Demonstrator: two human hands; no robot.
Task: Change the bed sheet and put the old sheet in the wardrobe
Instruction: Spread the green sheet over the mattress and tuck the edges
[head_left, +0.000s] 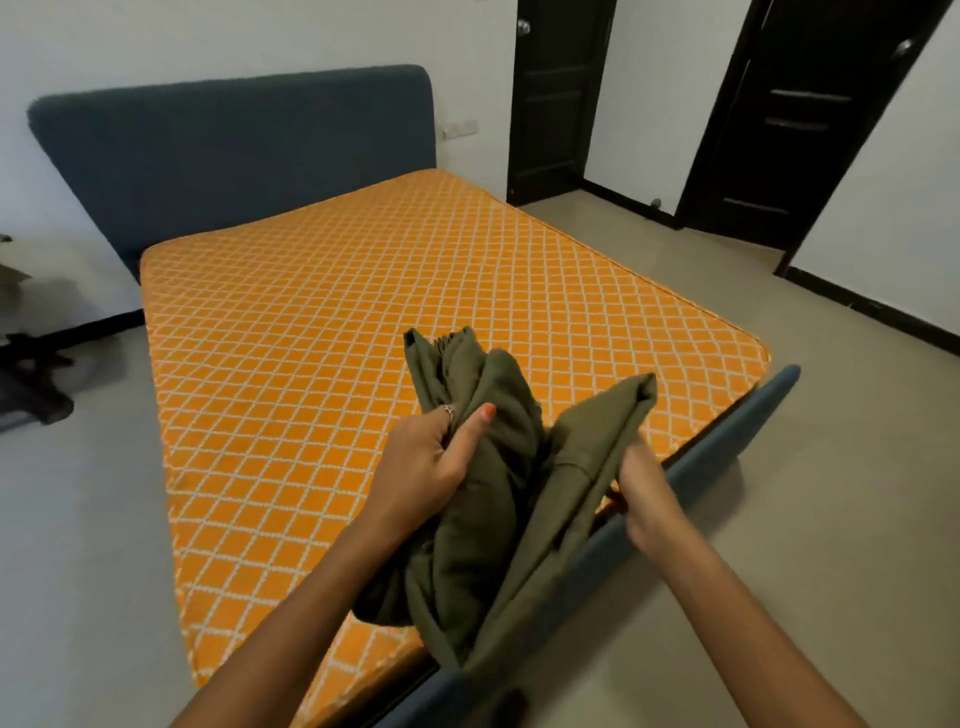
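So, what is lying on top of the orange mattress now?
Only the folded green sheet, which both hands grip, the left hand and right hand. The orange mattress is otherwise bare; the part beneath the sheet is hidden.

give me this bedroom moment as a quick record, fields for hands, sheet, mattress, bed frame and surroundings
left hand: left hand grips the bundled part of the sheet, thumb on top
right hand: right hand holds a folded flap of the same sheet
sheet: olive green sheet, still folded and bunched, held over the foot of the bed
mattress: orange mattress with white diamond pattern, bare
bed frame: blue headboard and blue footboard
surroundings: two dark doors, beige floor
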